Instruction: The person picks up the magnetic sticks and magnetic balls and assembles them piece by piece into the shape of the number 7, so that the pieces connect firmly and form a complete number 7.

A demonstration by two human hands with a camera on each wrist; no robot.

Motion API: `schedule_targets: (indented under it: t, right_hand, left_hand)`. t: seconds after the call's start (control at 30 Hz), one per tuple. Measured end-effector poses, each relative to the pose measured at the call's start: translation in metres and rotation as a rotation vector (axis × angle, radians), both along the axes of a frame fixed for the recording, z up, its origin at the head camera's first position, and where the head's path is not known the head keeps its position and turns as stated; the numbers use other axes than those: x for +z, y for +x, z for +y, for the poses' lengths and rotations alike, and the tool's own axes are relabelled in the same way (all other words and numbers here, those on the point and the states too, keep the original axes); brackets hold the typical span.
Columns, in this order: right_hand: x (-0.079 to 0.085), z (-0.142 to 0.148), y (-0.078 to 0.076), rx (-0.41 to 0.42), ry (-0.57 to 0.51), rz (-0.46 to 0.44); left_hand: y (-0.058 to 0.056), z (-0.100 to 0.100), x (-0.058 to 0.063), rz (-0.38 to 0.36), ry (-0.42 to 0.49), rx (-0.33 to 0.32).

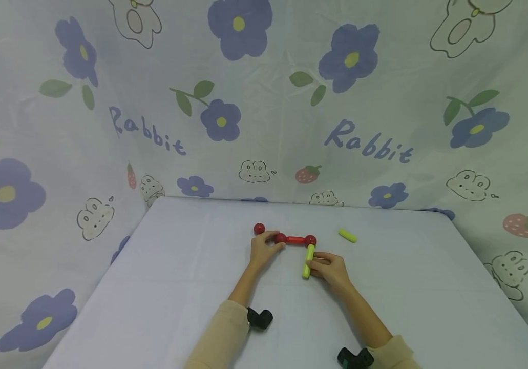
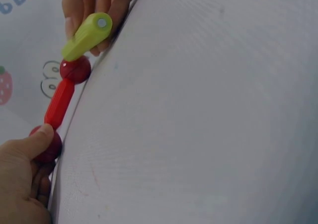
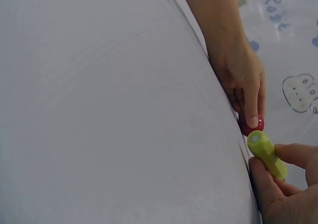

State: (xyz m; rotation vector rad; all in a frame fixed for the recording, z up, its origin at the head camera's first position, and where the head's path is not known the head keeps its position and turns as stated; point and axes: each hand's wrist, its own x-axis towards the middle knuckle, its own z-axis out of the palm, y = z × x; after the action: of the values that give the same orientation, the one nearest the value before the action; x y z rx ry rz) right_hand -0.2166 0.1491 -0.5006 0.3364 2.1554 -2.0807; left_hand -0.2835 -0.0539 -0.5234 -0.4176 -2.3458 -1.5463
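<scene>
My left hand [image 1: 264, 252] pinches a red ball [image 1: 280, 238] between thumb and fingers. From that ball a red rod [image 1: 295, 240] runs right to a second red ball [image 1: 310, 240]. My right hand [image 1: 332, 269] holds a yellow-green rod [image 1: 308, 262] between thumb and fingers, its far end against the second ball. In the left wrist view, the near end of the yellow-green rod [image 2: 92, 33] shows a round silvery disc, like a magnet. The right wrist view hides the red rod.
A loose red ball [image 1: 259, 228] lies just beyond my left hand. Another yellow-green rod [image 1: 347, 236] rests on the white tabletop [image 1: 176, 287], right of the joined pieces. A printed cloth [image 1: 264, 102] hangs behind the table.
</scene>
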Motion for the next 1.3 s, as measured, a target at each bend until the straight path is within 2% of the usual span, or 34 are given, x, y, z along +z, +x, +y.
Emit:
schedule_targets:
  t: [0.13, 0.93, 1.17, 1.3]
  right_hand:
    - [0.0009, -0.0008, -0.0007, -0.009, -0.034, 0.001]
    - [0.0048, -0.0007, -0.0025, -0.006, -0.062, -0.017]
    - [0.0058, 0.0000, -0.0005, 0.034, -0.118, 0.059]
    - [0.0058, -0.0017, -0.0018, 0.013, -0.091, 0.018]
  left_hand:
    - [-0.0001, -0.0002, -0.0006, 0.005, -0.005, 0.000]
    - [-0.0012, 0.0000, -0.0012, -0.026, 0.002, -0.001]
    - [0.0004, 0.0002, 0.0008, -0.035, 0.010, -0.003]
    - [0.0009, 0.0001, 0.0011, -0.039, 0.009, -0.003]
